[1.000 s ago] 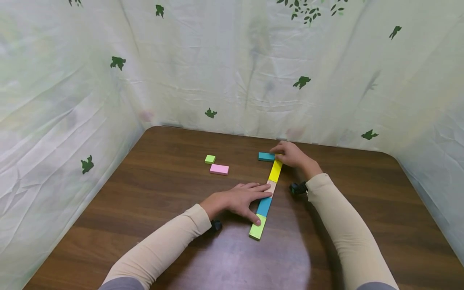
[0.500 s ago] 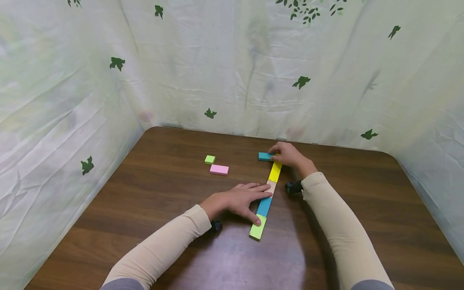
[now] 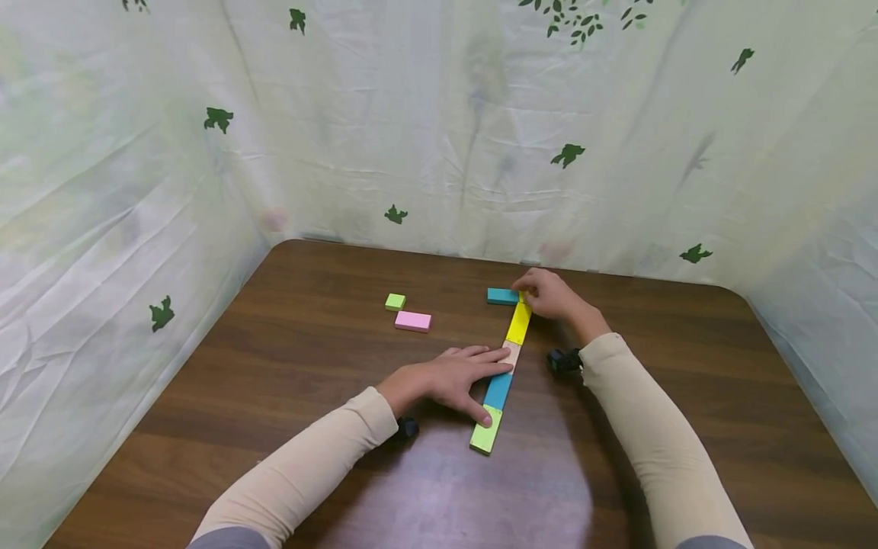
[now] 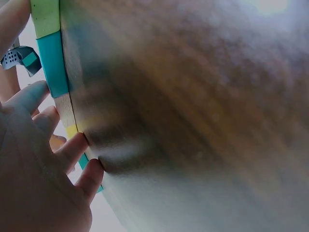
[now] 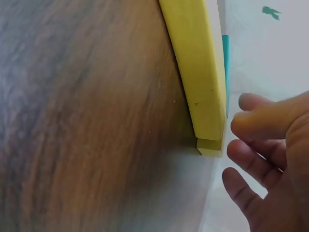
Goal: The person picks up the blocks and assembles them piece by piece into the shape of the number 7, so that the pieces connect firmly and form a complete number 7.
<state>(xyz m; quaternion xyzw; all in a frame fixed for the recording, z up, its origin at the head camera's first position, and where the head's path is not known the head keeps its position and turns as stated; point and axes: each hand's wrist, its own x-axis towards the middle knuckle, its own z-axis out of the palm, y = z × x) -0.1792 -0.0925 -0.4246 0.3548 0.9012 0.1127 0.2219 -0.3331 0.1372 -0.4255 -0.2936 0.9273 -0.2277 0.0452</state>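
Observation:
A line of flat blocks runs away from me in the head view: a green block, a blue block, a pale pink block and a yellow block. My left hand lies spread along its left side, thumb on the green block and fingertips at the pale pink one. Beyond the yellow block sits a smaller yellow block, with a teal block pointing left from there. My right hand bends its fingers loosely just over this corner; the right wrist view shows nothing pinched. Exact fingertip contact is unclear.
A small green block and a pink block lie apart, left of the line. The brown wooden table ends at a pale curtain with green prints, at the back and both sides.
My right hand shifted slightly left over the teal block, then came back right, baring the small yellow block at the corner. The left hand and the line of blocks stay put.

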